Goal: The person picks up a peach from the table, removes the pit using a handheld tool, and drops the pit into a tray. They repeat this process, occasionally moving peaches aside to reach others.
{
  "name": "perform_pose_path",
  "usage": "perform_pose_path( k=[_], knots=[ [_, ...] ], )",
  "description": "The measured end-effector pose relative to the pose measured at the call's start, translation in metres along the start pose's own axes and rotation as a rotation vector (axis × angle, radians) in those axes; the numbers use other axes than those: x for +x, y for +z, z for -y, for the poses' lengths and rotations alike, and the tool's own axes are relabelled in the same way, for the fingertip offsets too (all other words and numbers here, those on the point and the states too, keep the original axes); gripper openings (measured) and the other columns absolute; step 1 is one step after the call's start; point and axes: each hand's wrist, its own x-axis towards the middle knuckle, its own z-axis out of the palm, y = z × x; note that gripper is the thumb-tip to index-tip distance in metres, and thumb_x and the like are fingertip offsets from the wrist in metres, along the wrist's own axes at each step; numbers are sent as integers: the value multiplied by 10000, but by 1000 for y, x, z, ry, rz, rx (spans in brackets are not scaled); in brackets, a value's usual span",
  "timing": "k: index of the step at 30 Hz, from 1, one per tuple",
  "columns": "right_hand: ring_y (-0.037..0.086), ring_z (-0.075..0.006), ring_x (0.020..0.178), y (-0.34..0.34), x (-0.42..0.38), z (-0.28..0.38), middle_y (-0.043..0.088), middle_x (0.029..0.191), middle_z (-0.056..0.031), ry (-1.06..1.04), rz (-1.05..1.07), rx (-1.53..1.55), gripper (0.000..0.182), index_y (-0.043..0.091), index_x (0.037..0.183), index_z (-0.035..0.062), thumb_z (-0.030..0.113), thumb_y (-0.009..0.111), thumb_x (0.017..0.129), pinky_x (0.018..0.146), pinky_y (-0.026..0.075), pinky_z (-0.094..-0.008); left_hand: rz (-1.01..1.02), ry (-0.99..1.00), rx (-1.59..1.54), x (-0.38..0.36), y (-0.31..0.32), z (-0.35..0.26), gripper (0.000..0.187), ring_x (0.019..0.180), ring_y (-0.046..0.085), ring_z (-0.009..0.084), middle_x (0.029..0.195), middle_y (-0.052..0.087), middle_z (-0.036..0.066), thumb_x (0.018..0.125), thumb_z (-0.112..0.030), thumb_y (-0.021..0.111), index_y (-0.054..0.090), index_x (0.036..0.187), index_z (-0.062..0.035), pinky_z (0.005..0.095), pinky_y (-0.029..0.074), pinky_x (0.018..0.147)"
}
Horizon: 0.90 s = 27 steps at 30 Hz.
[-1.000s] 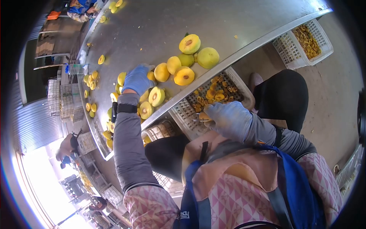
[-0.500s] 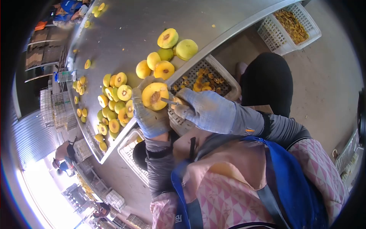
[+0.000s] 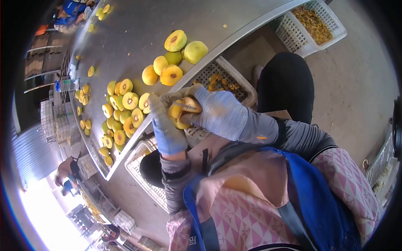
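Observation:
My left hand (image 3: 166,125), in a blue-grey work glove, is wrapped around a yellow peach half (image 3: 176,113) just off the table's edge. My right hand (image 3: 224,113), gloved the same way, is closed on a small knife (image 3: 190,106) and touches the fruit. Its thumb presses against the peach; the blade is blurred and partly hidden by the fingers. Close to my hands on the metal table, several cut peaches (image 3: 171,75) lie in a group. A larger heap of peach halves (image 3: 130,100) spreads to their left, many with cut faces and pits showing.
The metal table (image 3: 138,37) has a raised rim. Below it sits a white crate (image 3: 248,94) with pits and scraps, and another crate (image 3: 140,167) stands left of my legs. A fuller scrap crate (image 3: 299,39) is at the upper right. Another person (image 3: 71,14) is across the table.
My right hand has moved left onto the peach half, where the knife blade was pointing at the pit. The fruit has turned and its cut face is now partly covered. The view shifted slightly.

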Motion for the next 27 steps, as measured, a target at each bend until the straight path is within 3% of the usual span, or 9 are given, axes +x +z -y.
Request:
perform_pose_path(
  k=[2,4,5,6,8,9,12,21,27],
  knots=[
    [661,-360,724,4,5,-10,660,812,-178,36,-62,149,408,516,1123,27,347,620,892,653,536,-425,21,72,-7,-2,12,2,485,900,613,185,1041,624,97,947,-488,530,564,1089,-26,311,525,805],
    [661,-363,733,3,4,-13,660,820,-183,71,-115,302,404,515,1126,29,347,614,896,663,537,-427,-27,295,319,-12,22,0,516,939,602,185,1119,593,101,959,-482,508,543,1168,-12,312,513,847],
    [659,-366,743,3,3,-11,657,827,-193,39,-93,320,398,516,1114,26,353,602,904,667,535,-428,-75,345,294,-12,19,10,704,1120,536,238,1248,540,161,957,-574,422,492,1280,49,351,442,977],
    [658,-369,753,4,1,-8,655,834,-203,6,-66,342,394,517,1103,23,360,590,912,672,534,-430,-82,346,298,-11,12,16,704,1120,536,238,1248,540,161,957,-574,422,492,1280,49,351,442,977],
    [657,-368,733,7,-6,-4,652,808,-197,31,-36,271,388,518,1099,23,360,583,918,653,533,-430,-190,209,-139,-5,11,17,675,1109,545,245,1209,558,154,964,-558,420,492,1277,35,364,443,981],
    [656,-366,713,8,-9,-2,649,782,-192,61,-12,194,382,519,1095,23,360,577,924,634,532,-429,-359,222,-192,-5,16,20,655,1056,567,242,1156,580,151,974,-551,397,502,1258,30,370,466,950],
    [649,-355,649,5,-13,0,639,714,-173,-79,-28,-2,368,522,1086,25,358,562,936,583,524,-432,-336,227,-179,-4,7,25,644,1000,585,238,1099,605,151,983,-545,370,511,1236,29,373,484,916],
    [631,-328,572,8,-14,-3,612,640,-157,-133,-9,-26,339,523,1039,6,330,554,942,510,506,-405,-334,316,-21,-5,18,26,639,905,604,216,1028,622,142,997,-516,355,538,1183,67,312,498,849],
    [620,-321,542,8,-17,-8,589,591,-147,-203,-27,-113,340,534,1017,-4,324,564,932,497,498,-403,-275,335,143,-3,-3,32,547,963,601,214,1056,613,127,987,-474,434,545,1177,26,328,506,870]
  ],
)
